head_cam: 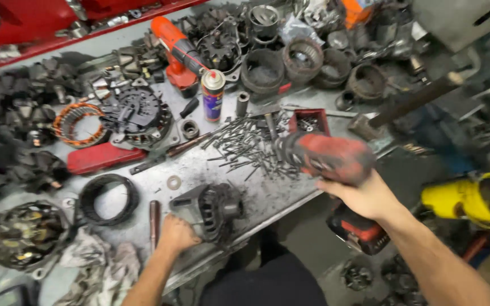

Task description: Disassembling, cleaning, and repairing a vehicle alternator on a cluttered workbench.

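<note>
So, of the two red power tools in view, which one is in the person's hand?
The blurred red and black power tool in the right hand, near the bench's front edge. The other, an orange-red drill, lies untouched at the back.

my left hand is gripping the alternator housing beside the bolt pile; my right hand is holding a red power drill just right of that pile.
</note>
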